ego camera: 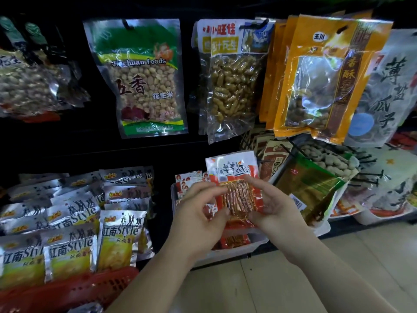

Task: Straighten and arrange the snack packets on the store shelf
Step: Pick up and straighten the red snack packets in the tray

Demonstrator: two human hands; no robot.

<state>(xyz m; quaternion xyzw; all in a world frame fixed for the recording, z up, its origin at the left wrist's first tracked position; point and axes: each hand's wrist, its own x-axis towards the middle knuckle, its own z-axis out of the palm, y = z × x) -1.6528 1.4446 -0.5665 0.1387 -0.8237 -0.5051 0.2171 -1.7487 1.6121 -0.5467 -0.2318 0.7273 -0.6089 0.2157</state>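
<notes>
- Both hands are up at the centre of the frame, and the red snack packet point(237, 193) sits right between them.
- My left hand point(198, 215) pinches the packet's left edge, thumb underneath and fingers point(203, 188) curled over the top.
- My right hand point(275, 206) cups the right side, its fingers point(256, 180) bent round the upper edge and gripping it.
- The packet is tilted with its white top pointing up the frame, and reddish-brown strips show through its clear window.
- Just below it lies a white tray point(259, 242) with more red packets inside.
- At the lower left, silver-and-yellow packets point(121, 236) stand in rows above a red basket point(90, 288).
- Above, a green-topped peanut bag point(144, 80) hangs in the upper middle, and an orange bag point(327, 75) hangs at the upper right.
</notes>
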